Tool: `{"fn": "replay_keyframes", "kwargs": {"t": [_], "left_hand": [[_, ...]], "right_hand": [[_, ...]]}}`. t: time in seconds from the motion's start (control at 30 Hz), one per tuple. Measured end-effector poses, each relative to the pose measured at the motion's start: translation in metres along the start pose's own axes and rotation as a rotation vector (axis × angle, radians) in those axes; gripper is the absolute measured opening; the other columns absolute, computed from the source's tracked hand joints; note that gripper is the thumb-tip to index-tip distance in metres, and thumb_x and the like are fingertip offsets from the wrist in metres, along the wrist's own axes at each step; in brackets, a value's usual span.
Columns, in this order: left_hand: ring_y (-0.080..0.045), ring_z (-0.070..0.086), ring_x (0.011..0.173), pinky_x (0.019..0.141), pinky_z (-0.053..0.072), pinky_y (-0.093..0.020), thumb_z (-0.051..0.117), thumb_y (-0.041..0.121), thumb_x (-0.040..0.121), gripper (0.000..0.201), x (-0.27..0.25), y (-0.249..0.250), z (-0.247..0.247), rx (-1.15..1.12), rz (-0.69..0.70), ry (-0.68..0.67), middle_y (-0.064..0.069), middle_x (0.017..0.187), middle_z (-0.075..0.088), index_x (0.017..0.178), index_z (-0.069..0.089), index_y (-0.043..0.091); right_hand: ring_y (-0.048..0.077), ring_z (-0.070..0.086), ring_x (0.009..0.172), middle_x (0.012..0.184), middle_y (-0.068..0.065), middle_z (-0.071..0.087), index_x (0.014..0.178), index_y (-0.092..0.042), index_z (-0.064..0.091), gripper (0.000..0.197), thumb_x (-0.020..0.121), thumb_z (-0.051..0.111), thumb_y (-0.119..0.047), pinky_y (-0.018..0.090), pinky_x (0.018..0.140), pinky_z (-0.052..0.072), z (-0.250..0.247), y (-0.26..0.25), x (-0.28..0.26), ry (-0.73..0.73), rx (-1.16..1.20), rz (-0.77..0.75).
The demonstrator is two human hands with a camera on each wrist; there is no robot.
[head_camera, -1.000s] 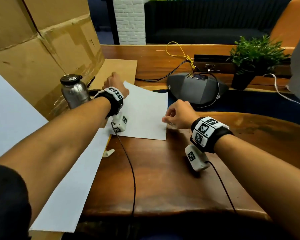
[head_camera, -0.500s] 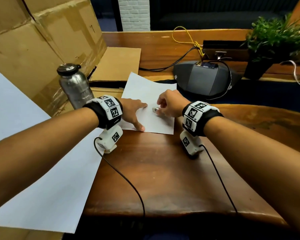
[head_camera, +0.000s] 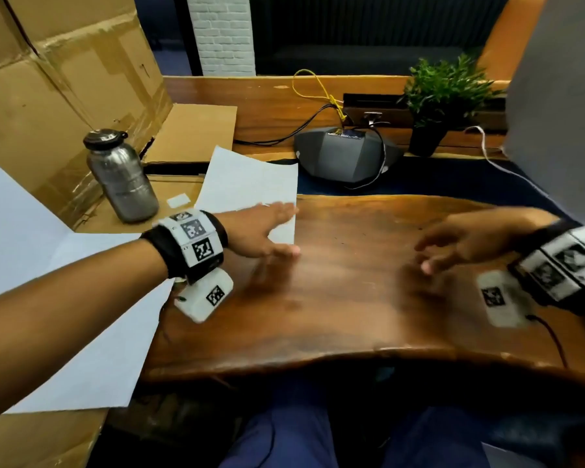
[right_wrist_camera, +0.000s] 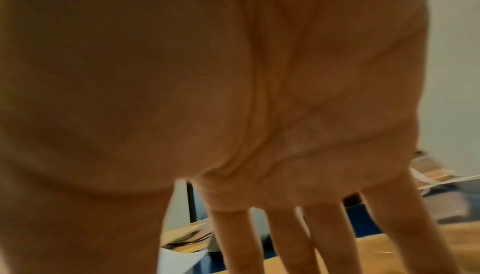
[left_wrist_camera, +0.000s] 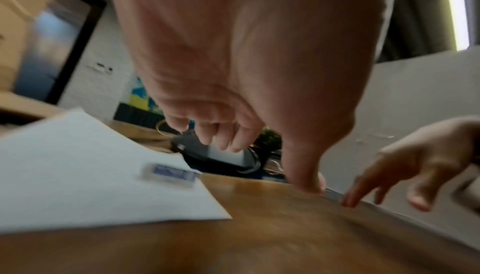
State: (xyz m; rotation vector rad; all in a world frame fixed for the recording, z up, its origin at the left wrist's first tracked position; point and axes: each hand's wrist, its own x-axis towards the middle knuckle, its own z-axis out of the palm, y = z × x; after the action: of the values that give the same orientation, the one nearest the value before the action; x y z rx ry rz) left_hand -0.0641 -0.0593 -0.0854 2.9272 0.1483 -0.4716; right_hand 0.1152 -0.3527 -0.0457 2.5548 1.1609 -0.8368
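Observation:
A white sheet of paper (head_camera: 250, 184) lies on the wooden table (head_camera: 352, 298). My left hand (head_camera: 281, 231) is over the sheet's near right corner, fingers stretched out and holding nothing. In the left wrist view its thumb points down to the table beside the paper (left_wrist_camera: 91, 165), and a small white and blue eraser (left_wrist_camera: 170, 172) lies on the sheet. The head view does not show the eraser. My right hand (head_camera: 429, 255) hovers, blurred, over bare table to the right. Its fingers (right_wrist_camera: 324, 237) are spread, straight and empty.
A metal bottle (head_camera: 122, 177) stands left of the sheet against a large cardboard box (head_camera: 65, 79). A grey speakerphone (head_camera: 345, 157) with cables and a potted plant (head_camera: 443, 96) sit behind. A big white sheet (head_camera: 65, 315) hangs over the table's left edge.
Half a second ago my right hand pinched a small thing on the paper. It has let go, opened and swung away to the right. My left hand stays at the paper's corner.

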Motion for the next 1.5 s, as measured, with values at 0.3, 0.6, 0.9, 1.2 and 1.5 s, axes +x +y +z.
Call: {"fn": "replay_keyframes", "kwargs": {"t": [0.3, 0.6, 0.9, 1.2, 1.5], "left_hand": [[-0.028, -0.007, 0.151, 0.122, -0.004, -0.042, 0.024, 0.079, 0.086, 0.102, 0.043, 0.051, 0.023, 0.240, -0.165, -0.101, -0.013, 0.164, -0.010, 0.157, -0.001, 0.010], [-0.036, -0.012, 0.149, 0.122, -0.002, -0.047, 0.013, 0.104, 0.052, 0.142, 0.073, 0.091, 0.051, 0.162, -0.235, -0.182, -0.016, 0.161, -0.019, 0.155, -0.013, 0.010], [-0.022, -0.017, 0.149, 0.121, -0.007, -0.041, 0.027, 0.072, 0.093, 0.096, 0.086, 0.191, 0.061, -0.062, 0.185, -0.191, -0.006, 0.161, -0.022, 0.155, -0.014, 0.012], [-0.031, -0.002, 0.151, 0.122, 0.003, -0.048, 0.025, 0.087, 0.080, 0.113, 0.127, 0.086, 0.017, 0.140, -0.173, -0.097, -0.013, 0.164, -0.006, 0.157, -0.003, 0.009], [-0.027, -0.020, 0.148, 0.121, -0.006, -0.047, 0.030, 0.086, 0.080, 0.115, 0.130, 0.193, 0.054, 0.167, 0.224, -0.193, -0.009, 0.160, -0.025, 0.154, -0.015, 0.010]], "right_hand": [[0.034, 0.042, 0.139, 0.156, 0.014, 0.039, 0.147, -0.010, 0.041, 0.068, 0.096, 0.050, -0.053, 0.041, 0.111, 0.034, 0.112, 0.080, -0.042, 0.432, 0.332, 0.301], [0.033, 0.037, 0.143, 0.157, 0.015, 0.037, 0.146, -0.009, 0.046, 0.062, 0.096, 0.055, -0.045, 0.043, 0.119, 0.026, 0.192, 0.111, -0.069, 0.673, 0.430, 0.370], [0.033, 0.049, 0.131, 0.148, 0.007, 0.052, 0.137, -0.017, 0.058, 0.044, 0.099, 0.053, -0.040, 0.048, 0.109, 0.037, 0.209, 0.108, -0.058, 0.936, 0.415, 0.443], [0.032, 0.052, 0.130, 0.146, 0.003, 0.054, 0.134, -0.020, 0.060, 0.040, 0.099, 0.052, -0.039, 0.049, 0.108, 0.040, 0.213, 0.107, -0.053, 1.010, 0.440, 0.492], [0.031, 0.052, 0.130, 0.145, 0.002, 0.055, 0.134, -0.022, 0.060, 0.055, 0.093, 0.037, -0.050, 0.049, 0.106, 0.041, 0.210, 0.102, -0.055, 1.038, 0.462, 0.502]]}}
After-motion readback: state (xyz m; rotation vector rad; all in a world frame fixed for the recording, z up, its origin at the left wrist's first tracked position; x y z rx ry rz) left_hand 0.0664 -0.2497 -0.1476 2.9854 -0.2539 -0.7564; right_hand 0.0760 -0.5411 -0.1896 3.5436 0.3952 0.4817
